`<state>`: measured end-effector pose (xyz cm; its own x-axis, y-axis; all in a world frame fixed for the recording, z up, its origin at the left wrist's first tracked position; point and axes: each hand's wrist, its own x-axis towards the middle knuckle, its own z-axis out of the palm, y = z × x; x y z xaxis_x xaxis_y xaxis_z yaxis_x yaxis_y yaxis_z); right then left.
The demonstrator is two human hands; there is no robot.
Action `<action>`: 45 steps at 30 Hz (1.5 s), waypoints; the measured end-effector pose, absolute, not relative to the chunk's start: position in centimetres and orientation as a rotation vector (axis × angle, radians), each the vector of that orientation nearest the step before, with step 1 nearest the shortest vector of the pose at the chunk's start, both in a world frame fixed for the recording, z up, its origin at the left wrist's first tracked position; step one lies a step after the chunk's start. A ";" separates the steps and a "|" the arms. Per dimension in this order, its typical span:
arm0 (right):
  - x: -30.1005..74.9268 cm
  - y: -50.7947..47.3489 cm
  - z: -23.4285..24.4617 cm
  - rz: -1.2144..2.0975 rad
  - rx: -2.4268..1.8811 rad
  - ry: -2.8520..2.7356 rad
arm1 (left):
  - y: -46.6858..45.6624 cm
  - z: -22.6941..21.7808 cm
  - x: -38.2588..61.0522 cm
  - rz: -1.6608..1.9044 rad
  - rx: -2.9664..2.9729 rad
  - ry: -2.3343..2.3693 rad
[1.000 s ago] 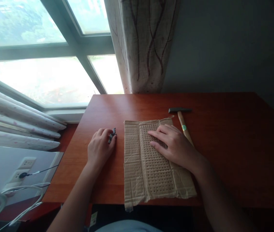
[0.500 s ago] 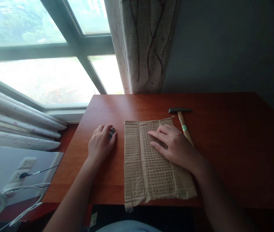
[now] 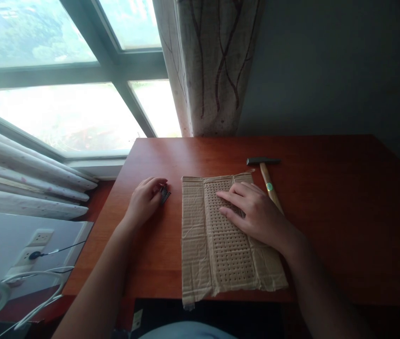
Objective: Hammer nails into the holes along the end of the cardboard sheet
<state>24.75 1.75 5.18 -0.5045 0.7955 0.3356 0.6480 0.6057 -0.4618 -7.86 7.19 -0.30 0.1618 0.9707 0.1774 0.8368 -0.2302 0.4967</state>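
A small pile of dark metal nails (image 3: 165, 194) lies on the table to the left of the cardboard. Beside it, my left hand (image 3: 145, 197) has its fingers curved and apart, with the fingertips close to the nails; part of the grip is hidden behind the hand. My right hand (image 3: 252, 212) rests palm down on a creased sheet of cardboard (image 3: 195, 235), its index finger and thumb stretched out. Rows of small holes cover the middle strip of that sheet. Just beyond my right hand, a hammer (image 3: 265, 174) with a wooden handle lies with its head away from me.
The reddish-brown wooden table (image 3: 344, 212) extends far to the right. A window (image 3: 62, 117) and curtain (image 3: 214, 66) stand behind it. On the left are a wall socket (image 3: 41, 238) and white cables (image 3: 57, 282). The cardboard's near edge overhangs the table edge.
My left hand has shifted slightly left and its fingers have loosened, so more of the nails shows. My right hand, the cardboard and the hammer stay where they were.
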 end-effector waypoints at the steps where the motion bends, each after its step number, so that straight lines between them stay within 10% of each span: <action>1: 24.8 1.7 5.2 0.374 -1.142 -2.313 | 7.4 -0.3 -8.0 0.685 2.147 1.709; 45: 24.6 1.8 5.3 0.359 -1.134 -2.308 | 6.2 -0.1 -8.4 0.513 2.432 1.634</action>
<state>24.61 1.76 5.28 -0.5009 0.7919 0.3492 0.6486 0.6106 -0.4544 -8.40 6.21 -0.10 0.3413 0.9209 0.1886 0.8634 -0.3864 0.3243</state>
